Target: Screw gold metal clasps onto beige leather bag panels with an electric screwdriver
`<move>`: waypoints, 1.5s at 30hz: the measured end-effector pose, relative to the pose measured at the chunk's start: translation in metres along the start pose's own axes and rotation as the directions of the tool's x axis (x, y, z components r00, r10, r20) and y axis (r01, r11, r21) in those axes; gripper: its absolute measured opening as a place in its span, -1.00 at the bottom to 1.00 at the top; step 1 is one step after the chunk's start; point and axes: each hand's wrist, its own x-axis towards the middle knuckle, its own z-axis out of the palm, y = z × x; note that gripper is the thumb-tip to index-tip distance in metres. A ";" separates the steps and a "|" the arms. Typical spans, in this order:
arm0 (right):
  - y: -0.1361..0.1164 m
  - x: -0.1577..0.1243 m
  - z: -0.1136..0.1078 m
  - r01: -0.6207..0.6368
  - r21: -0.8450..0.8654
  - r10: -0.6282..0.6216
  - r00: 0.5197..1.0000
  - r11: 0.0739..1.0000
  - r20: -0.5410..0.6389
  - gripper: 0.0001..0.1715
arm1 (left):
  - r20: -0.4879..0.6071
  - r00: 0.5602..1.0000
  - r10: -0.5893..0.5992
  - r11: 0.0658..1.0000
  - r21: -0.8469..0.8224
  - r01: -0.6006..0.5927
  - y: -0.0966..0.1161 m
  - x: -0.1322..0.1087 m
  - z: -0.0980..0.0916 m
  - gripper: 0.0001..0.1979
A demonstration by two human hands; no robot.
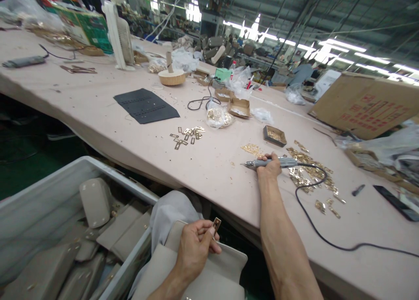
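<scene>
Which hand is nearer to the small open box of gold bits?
Right. The right hand, gripping the corded tool, is on the near side of the box; the left hand is farther back, off the table.

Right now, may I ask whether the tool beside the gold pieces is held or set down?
Held: the right hand wraps around the corded tool.

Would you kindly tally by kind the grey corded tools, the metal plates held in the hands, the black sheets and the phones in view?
Grey corded tools: 2 (one in the right hand, another lying at far left)
Held metal plate: 1, in the left hand
Black sheet: 1
Phone: 1
Total: 5
</scene>
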 end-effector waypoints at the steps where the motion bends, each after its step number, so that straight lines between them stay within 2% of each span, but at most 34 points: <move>1: 0.000 0.000 0.000 0.001 0.003 -0.001 1.000 1.000 -0.019 -0.61 | 0.002 1.000 0.001 1.000 0.003 -0.001 0.001 0.000 0.000 -0.65; 4: 0.001 -0.003 0.002 0.008 0.015 -0.007 0.997 1.000 -0.071 -0.63 | 0.003 1.000 0.000 1.000 -0.001 0.001 0.001 0.000 0.000 -0.64; 7: -0.005 -0.009 0.005 0.006 0.029 -0.004 0.997 1.000 -0.074 -0.65 | 0.007 1.000 0.012 1.000 -0.004 -0.012 -0.004 0.002 0.000 -0.64; 12: -0.036 -0.038 0.008 -0.029 0.067 0.025 0.998 0.997 0.055 -0.70 | 0.003 1.000 0.006 1.000 -0.011 -0.006 -0.013 0.003 -0.002 -0.65; 14: -0.053 -0.063 0.005 -0.051 0.083 0.037 0.986 0.995 0.164 -0.75 | 0.005 1.000 -0.005 0.999 -0.032 0.005 -0.013 0.001 -0.002 -0.64; 16: -0.066 -0.096 -0.002 -0.056 0.084 0.025 0.942 0.995 0.333 -0.75 | 0.011 1.000 -0.007 0.999 -0.054 0.008 -0.011 0.000 -0.002 -0.64; 18: -0.074 -0.135 -0.010 -0.034 0.040 0.013 0.893 0.999 0.450 -0.74 | 0.015 1.000 -0.021 0.998 -0.064 0.022 -0.010 0.000 -0.003 -0.65; 20: -0.075 -0.175 -0.020 -0.030 -0.039 0.046 0.868 0.999 0.495 -0.72 | 0.006 0.998 -0.060 0.996 -0.072 0.060 -0.011 0.001 -0.003 -0.68; 22: -0.069 -0.211 -0.032 -0.036 -0.104 0.084 0.863 0.994 0.498 -0.70 | -0.005 0.995 -0.096 0.992 -0.082 0.095 -0.013 0.002 -0.002 -0.74; 26: -0.048 -0.259 -0.055 0.001 -0.168 0.084 0.861 0.986 0.501 -0.74 | -0.007 0.994 -0.105 0.990 -0.092 0.104 -0.014 0.002 -0.001 -0.82; 33: -0.032 -0.278 -0.065 0.164 -0.171 -0.045 0.837 0.972 0.545 -0.82 | -0.027 0.993 -0.113 0.985 -0.138 0.109 -0.018 0.003 -0.002 -0.86; 43: -0.022 -0.287 -0.067 0.240 -0.183 -0.078 0.780 0.953 0.621 -0.82 | -0.028 0.993 -0.115 0.983 -0.149 0.109 -0.010 -0.002 -0.002 -0.89; 45: -0.021 -0.289 -0.068 0.260 -0.178 -0.086 0.756 0.949 0.649 -0.84 | -0.034 0.993 -0.116 0.985 -0.135 0.110 -0.010 -0.002 -0.002 -0.88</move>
